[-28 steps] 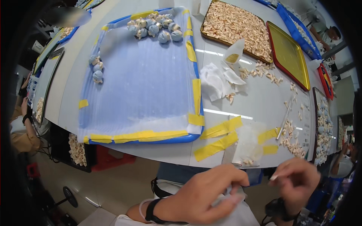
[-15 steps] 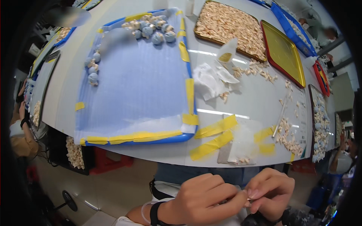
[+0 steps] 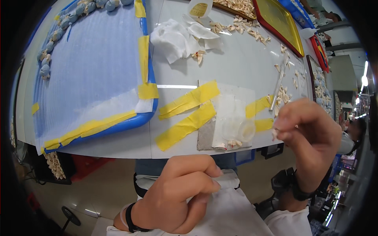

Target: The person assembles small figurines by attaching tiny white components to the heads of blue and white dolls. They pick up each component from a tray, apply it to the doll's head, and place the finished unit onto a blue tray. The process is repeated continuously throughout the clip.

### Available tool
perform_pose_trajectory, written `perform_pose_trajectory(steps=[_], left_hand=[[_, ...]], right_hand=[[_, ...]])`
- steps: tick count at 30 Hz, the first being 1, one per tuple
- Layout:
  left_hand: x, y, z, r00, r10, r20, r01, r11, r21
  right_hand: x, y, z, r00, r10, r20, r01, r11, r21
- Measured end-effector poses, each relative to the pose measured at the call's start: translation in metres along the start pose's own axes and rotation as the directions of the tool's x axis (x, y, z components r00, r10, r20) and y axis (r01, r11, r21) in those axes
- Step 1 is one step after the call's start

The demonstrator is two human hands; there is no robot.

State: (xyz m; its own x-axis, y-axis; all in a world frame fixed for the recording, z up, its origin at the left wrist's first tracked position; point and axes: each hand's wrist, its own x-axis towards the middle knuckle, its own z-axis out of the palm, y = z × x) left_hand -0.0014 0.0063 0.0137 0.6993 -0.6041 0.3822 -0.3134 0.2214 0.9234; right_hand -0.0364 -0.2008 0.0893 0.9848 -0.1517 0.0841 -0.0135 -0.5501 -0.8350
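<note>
Off the table's front edge, my left hand is closed, fingers curled toward the thumb; anything inside is hidden. My right hand is raised over the table's right front. Its thumb and forefinger pinch a small cream-coloured piece. Between the hands, on the table, lies a grey board partly covered with white sheet and fixed with yellow tape strips. A translucent round cup-like thing rests on it, beside some cream pieces with red marks.
At left stands a blue tray with a pale blue sheet; blue balls line its edge. Crumpled white tissue, a bottle, a clear rod and scattered cream pieces lie beyond. A gold tray is farther back.
My hands have parted. The right one has moved up and right with the small piece, the left one leftward. A translucent cup-like thing now shows on the board. The whole view has shifted.
</note>
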Motion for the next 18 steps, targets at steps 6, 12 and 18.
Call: perform_pose_trajectory(steps=[6,12,18], left_hand=[[0.0,-0.011,-0.012,0.999,0.016,0.048,-0.012,0.997,-0.082],[0.004,-0.018,-0.01,1.0,0.013,0.014,-0.011,0.992,-0.125],[0.002,-0.007,0.004,0.977,-0.179,-0.118,0.12,0.915,-0.386]], right_hand=[[0.019,0.002,0.012,0.994,-0.024,0.109,0.058,0.946,-0.319],[0.02,-0.001,0.012,0.986,-0.12,0.111,0.155,0.905,-0.396],[0.003,-0.01,0.002,0.982,-0.084,0.167,0.1,0.991,-0.093]])
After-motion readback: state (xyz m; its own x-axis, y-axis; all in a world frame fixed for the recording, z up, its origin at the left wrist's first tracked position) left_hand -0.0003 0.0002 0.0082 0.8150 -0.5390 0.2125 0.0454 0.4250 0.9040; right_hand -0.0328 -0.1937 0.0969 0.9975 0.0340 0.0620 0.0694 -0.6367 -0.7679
